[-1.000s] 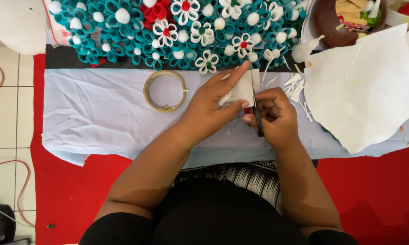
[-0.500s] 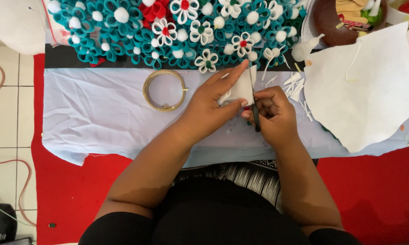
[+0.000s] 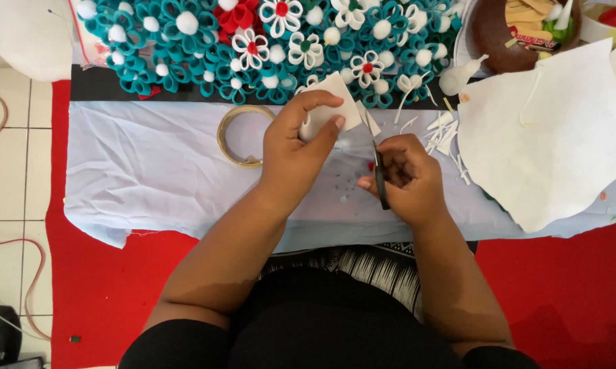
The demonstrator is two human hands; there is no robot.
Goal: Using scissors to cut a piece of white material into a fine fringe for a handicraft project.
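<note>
**Head view: cutting white foam, with a bank of flowers already made**

Largest first: I sit over a pale blue cloth (image 3: 151, 171) spread on a red mat (image 3: 554, 287). Along its far edge lies a wide bank of finished foam flowers (image 3: 253, 48), mostly teal with white centres, a few white and one red. To my right rests a big white foam sheet (image 3: 547, 137), its edge already cut away in curves, and beyond it a brown bowl (image 3: 499, 34) of odds and ends.

Nearer in, a roll of tape (image 3: 239, 135) lies on the cloth just beside my left hand (image 3: 294, 154). That hand is curled closed, thumb and fingers pinching a small white foam piece (image 3: 335, 102) held up above the cloth. My right hand (image 3: 407, 174) is closed around the handles of dark scissors (image 3: 380, 181), whose blades point up toward the piece; whether the blades are parted I cannot tell.

Smallest: white offcuts (image 3: 441, 133) lie scattered between my right hand and the big sheet.

Judging from this, many flowers are done, the sheet is partly used, and this piece is not yet shaped, so more cutting appears to remain.
</note>
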